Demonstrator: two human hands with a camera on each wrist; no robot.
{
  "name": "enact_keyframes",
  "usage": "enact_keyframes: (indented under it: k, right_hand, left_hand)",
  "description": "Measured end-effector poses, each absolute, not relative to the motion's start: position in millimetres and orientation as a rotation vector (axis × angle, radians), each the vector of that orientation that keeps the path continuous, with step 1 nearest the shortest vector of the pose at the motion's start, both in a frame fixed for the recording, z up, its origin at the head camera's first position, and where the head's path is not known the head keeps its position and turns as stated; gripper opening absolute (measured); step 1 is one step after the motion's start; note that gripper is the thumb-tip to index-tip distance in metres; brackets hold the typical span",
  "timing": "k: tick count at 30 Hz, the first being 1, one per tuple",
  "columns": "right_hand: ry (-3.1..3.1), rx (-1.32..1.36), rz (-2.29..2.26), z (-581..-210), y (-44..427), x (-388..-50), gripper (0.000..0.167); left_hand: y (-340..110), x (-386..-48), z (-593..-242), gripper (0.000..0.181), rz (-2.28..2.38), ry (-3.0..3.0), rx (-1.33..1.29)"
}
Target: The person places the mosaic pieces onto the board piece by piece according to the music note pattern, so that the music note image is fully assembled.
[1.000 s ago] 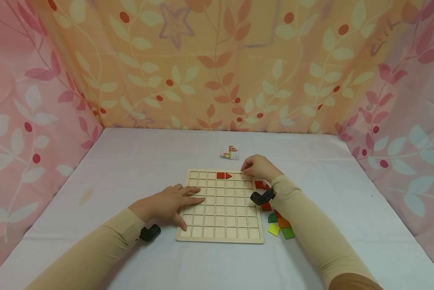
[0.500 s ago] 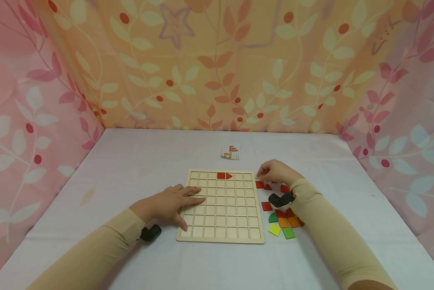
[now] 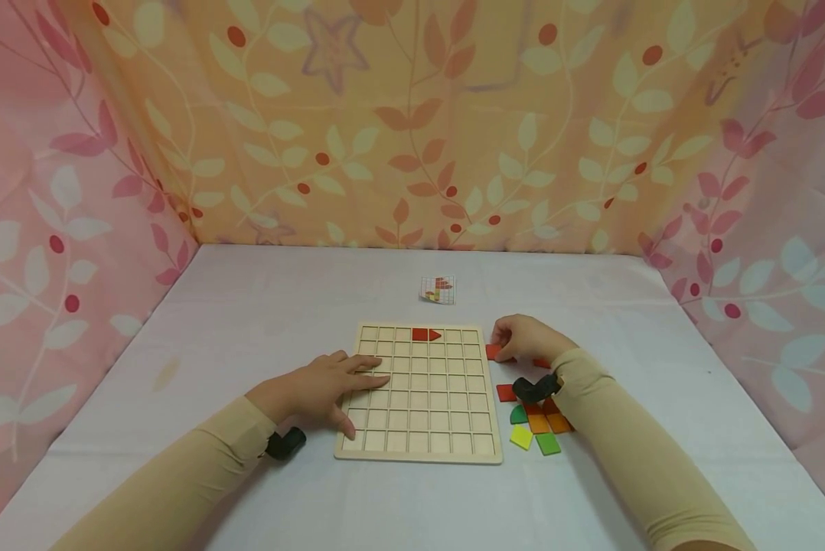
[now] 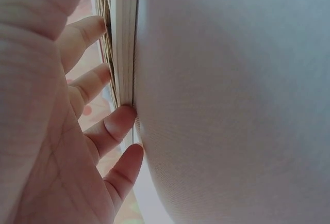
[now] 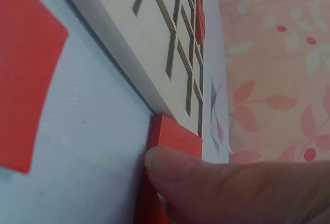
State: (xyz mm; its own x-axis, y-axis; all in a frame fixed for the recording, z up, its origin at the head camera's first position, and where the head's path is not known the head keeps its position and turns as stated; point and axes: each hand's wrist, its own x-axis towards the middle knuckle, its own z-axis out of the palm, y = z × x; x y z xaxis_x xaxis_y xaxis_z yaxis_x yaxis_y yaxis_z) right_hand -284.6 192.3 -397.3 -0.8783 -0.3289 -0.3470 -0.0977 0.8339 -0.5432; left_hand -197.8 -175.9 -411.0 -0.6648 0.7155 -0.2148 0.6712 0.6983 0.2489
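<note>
A pale wooden grid board [image 3: 419, 458] lies flat, a red square [image 3: 420, 334] and a red pointed piece [image 3: 435, 335] side by side in its top row. My left hand [image 3: 309, 389] rests on the board's left side, fingers spread; the left wrist view shows the hand [image 4: 67, 126] at the board's edge [image 4: 125, 43]. Beyond the board's upper right edge, my right hand [image 3: 529, 337] is curled down over red pieces. In the right wrist view its thumb [image 5: 180, 175] touches a red piece [image 5: 178, 133] against the board's edge; the other fingertips are hidden.
Right of the board lie a red square [image 3: 506, 392], a green piece [image 3: 519, 415], a yellow piece [image 3: 521, 437], a light green square [image 3: 548, 444] and orange pieces [image 3: 538, 424]. A small patterned card [image 3: 438, 290] lies behind the board. Patterned cloth [image 3: 412, 130] hangs around the table.
My right hand has moved right from the board's top right corner, then down onto the red pieces beside it. My left hand has stayed in place.
</note>
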Motion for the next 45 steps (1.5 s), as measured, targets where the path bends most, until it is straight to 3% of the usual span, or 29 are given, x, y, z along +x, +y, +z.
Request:
enact_keyframes:
  k: [20,29,45]
  right_hand:
    - [2.596,-0.262,-0.808,-374.1,182.0,-286.0,0.003]
    - [2.613,-0.471,-0.893,-372.3,146.3,-289.8,0.004]
    - [2.609,-0.603,-0.927,-388.4,93.7,-289.4,0.007]
  left_hand:
    - [-176.5,-200.9,-412.5,0.093,0.206,2.614,1.147]
    - [-176.1,-200.5,-411.6,0.093,0.2,2.614,1.141]
    - [-176.9,-198.7,-412.8,0.093,0.203,2.622,1.111]
